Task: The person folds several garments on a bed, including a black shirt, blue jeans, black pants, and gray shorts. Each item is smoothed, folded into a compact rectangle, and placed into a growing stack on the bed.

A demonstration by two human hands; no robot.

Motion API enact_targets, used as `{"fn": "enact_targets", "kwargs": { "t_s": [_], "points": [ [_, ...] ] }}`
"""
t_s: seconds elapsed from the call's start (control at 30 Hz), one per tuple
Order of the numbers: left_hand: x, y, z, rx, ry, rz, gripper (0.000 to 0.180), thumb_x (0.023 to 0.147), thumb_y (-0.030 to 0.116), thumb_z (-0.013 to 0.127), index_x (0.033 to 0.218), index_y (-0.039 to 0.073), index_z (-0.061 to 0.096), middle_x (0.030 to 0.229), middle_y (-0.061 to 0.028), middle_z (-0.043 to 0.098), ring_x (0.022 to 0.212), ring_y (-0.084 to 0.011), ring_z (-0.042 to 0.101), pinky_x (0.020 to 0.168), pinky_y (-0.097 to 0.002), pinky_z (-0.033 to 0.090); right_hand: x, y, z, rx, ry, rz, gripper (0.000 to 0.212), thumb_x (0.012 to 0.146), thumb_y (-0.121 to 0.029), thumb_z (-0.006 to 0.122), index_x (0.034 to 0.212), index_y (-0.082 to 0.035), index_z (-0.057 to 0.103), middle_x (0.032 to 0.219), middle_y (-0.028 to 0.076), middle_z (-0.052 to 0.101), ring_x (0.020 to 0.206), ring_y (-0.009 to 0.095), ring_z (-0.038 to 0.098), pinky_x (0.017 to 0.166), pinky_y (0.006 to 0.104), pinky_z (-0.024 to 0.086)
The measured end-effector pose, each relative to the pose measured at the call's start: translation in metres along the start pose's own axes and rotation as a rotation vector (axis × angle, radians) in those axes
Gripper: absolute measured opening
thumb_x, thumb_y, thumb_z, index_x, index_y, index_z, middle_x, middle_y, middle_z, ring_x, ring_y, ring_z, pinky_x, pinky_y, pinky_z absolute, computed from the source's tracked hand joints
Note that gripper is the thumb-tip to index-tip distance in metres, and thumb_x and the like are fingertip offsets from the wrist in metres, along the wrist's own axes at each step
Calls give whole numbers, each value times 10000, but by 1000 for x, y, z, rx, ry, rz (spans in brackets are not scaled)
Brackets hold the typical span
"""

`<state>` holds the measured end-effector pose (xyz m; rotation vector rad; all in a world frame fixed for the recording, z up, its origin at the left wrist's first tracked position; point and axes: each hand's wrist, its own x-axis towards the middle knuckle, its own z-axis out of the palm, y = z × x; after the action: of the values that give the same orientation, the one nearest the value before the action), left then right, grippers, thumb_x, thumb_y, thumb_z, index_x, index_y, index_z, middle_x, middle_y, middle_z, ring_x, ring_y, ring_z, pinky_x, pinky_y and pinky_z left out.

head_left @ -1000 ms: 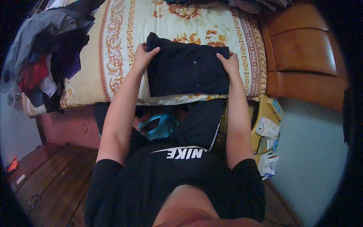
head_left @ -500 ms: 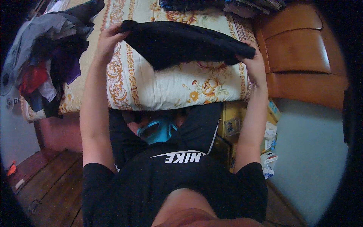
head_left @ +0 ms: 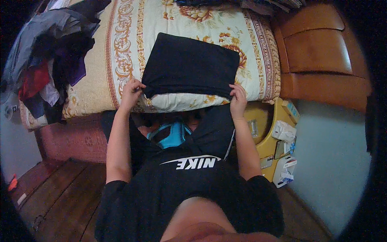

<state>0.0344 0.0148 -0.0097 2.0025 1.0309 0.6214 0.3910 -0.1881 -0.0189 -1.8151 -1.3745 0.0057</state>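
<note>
A black garment [head_left: 190,66] lies spread in a roughly four-sided shape on the flowered bedspread [head_left: 173,104], its near edge slightly gathered. What kind of garment it is cannot be made out. At its near left corner, my left hand [head_left: 131,95] pinches the cloth between thumb and fingers. My right hand [head_left: 238,100] is at the near right corner, its fingertips closed on the edge of the cloth.
To the left, a heap of clothes [head_left: 60,30] in grey, black, red and purple hangs over the bed's edge. A brown padded headboard or seat [head_left: 320,52] stands at the right. Below it are a yellow cabinet [head_left: 264,149] with small boxes and a turquoise item [head_left: 171,135] between my legs.
Both hands have come down and nearer to me. The black garment, held up and stretched between them before, now lies flat on the bedspread.
</note>
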Motion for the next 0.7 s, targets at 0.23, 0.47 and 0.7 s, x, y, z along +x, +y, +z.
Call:
{"fn": "enact_targets", "kwargs": {
  "t_s": [0.23, 0.47, 0.7],
  "points": [
    [53, 68, 25, 394, 379, 235, 216, 684, 11, 548, 891, 61, 583, 974, -122, 546, 913, -277, 524, 781, -397, 393, 56, -27, 7, -211, 134, 65, 242, 748, 12, 480, 957, -41, 588, 1023, 133, 578, 1085, 334, 466, 918, 435, 353],
    [45, 60, 75, 721, -92, 231, 633, 793, 474, 508, 1346, 253, 294, 1408, -65, 250, 1297, -263, 223, 1019, -512, 179, 58, -62, 68, -618, -383, 249, 660, 822, -464, 478, 1362, -171, 237, 1428, 103, 173, 1317, 313, 135, 873, 724, 155],
    [8, 33, 53, 819, 43, 71, 684, 783, 491, 504, 1359, 200, 277, 1412, -57, 245, 1304, -254, 212, 1025, -492, 165, 43, -50, 75, -713, -289, 212, 602, 856, -493, 380, 1368, -214, 230, 1446, 72, 127, 1321, 293, 131, 883, 706, 170]
  ]
}}
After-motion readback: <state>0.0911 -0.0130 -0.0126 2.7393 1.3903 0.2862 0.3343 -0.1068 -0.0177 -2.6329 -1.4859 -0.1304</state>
